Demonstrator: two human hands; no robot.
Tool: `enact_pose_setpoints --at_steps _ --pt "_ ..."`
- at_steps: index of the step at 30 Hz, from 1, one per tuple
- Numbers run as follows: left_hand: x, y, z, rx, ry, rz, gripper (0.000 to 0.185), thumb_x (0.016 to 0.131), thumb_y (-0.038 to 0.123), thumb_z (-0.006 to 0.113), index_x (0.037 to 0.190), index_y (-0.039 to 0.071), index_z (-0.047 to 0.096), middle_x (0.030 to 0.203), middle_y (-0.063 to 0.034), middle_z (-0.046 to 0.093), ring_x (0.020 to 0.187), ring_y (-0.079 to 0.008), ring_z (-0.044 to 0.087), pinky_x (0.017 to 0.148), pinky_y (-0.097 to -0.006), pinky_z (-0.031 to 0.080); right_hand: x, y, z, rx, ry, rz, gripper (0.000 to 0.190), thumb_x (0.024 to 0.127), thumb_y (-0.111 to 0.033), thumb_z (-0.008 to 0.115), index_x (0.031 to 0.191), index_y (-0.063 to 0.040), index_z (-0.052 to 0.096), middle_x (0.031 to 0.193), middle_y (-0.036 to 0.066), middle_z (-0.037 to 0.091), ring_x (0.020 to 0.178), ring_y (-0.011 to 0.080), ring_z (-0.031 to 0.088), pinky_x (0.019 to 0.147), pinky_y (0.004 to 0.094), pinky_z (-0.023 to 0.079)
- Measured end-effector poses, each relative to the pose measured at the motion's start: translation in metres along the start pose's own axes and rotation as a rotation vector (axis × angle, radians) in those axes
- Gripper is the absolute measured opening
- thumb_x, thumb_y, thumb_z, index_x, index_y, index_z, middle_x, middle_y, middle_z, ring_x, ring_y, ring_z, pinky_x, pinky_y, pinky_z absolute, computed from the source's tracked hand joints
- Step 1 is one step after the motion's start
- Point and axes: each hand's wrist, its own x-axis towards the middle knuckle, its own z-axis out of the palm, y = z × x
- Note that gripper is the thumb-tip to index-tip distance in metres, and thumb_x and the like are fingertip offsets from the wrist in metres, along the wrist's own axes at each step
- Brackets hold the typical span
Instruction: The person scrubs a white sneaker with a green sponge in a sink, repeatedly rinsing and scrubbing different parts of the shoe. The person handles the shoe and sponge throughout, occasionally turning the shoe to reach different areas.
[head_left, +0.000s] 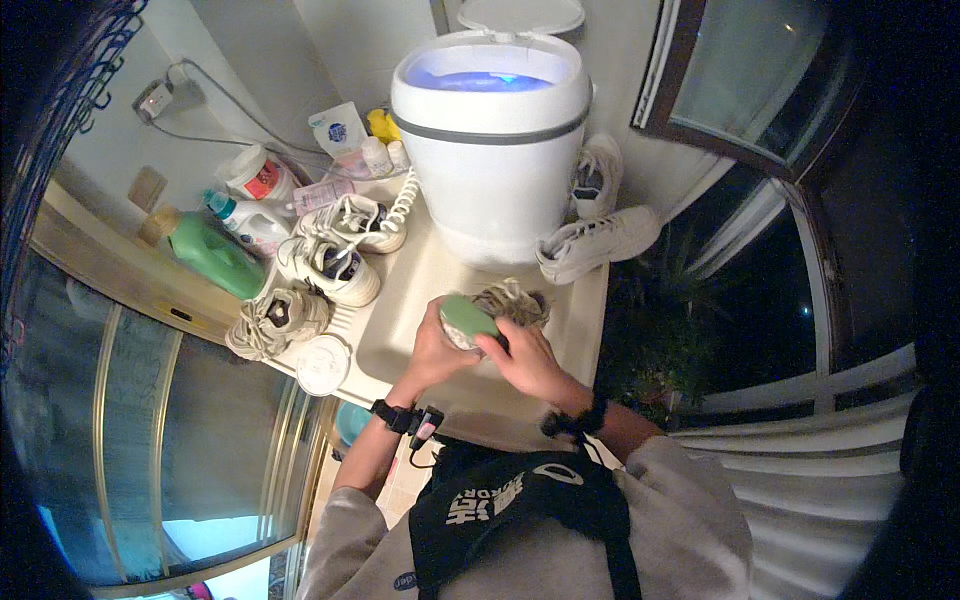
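Over the cream laundry sink (397, 322), a green-backed scrubbing brush (469, 315) is between my two hands, with pale bristles or foam along its underside. My left hand (439, 352) grips its left side. The thumb and fingers of my right hand (529, 360) close around its right end. Just beyond the brush, a dirty grey-brown shoe (514, 300) with laces lies in the basin, touching or very near my right fingers. My hands and the brush hide its lower part.
A white bucket-shaped mini washer (491, 180) with raised lid stands behind. White sneakers (600, 240) sit at its right. More shoes (326, 266), a round white lid (323, 365), a green detergent bottle (214, 251) and a white bottle (251, 221) line the left ledge. A power cable (240, 105) runs above.
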Motion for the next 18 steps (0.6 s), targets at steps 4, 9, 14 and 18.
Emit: enact_pose_setpoints --at_steps 4,9,14,18 --pt "-0.006 -0.011 0.008 -0.066 0.039 0.02 0.09 0.055 0.018 0.088 0.13 -0.003 0.044 0.122 -0.0216 0.058 0.115 -0.0332 0.057 0.102 -0.0406 0.045 -0.03 -0.001 -0.005 -0.026 0.082 -0.029 0.028 0.095 -0.027 0.065 0.097 0.0 0.059 0.074 0.025 0.062 0.069 0.0457 0.062 0.059 0.0484 0.047" --pt "-0.007 -0.001 0.012 0.002 -0.002 0.086 0.084 0.056 0.017 0.087 0.128 -0.002 0.049 0.12 -0.0218 0.059 0.114 -0.0354 0.058 0.101 -0.0411 0.046 0.003 -0.022 -0.004 -0.08 0.065 -0.019 0.033 0.095 -0.034 0.063 0.096 0.0 0.059 0.075 0.025 0.063 0.07 0.0461 0.062 0.061 0.0488 0.048" --pt "-0.007 -0.031 0.002 -0.07 0.129 -0.031 0.092 0.056 0.015 0.09 0.132 -0.001 0.041 0.116 -0.0127 0.064 0.108 -0.022 0.063 0.098 -0.0339 0.05 -0.049 0.044 -0.003 -0.176 0.001 0.142 0.037 0.096 -0.039 0.062 0.094 -0.003 0.06 0.071 0.022 0.064 0.065 0.0442 0.064 0.061 0.0532 0.049" --pt "-0.015 -0.021 0.011 -0.013 0.092 0.063 0.092 0.058 0.014 0.091 0.133 0.0 0.039 0.115 -0.013 0.063 0.107 -0.0225 0.063 0.096 -0.0343 0.05 -0.034 0.0 0.011 0.026 0.006 0.199 0.037 0.096 -0.039 0.061 0.093 -0.002 0.059 0.074 0.025 0.064 0.071 0.0458 0.064 0.063 0.053 0.048"
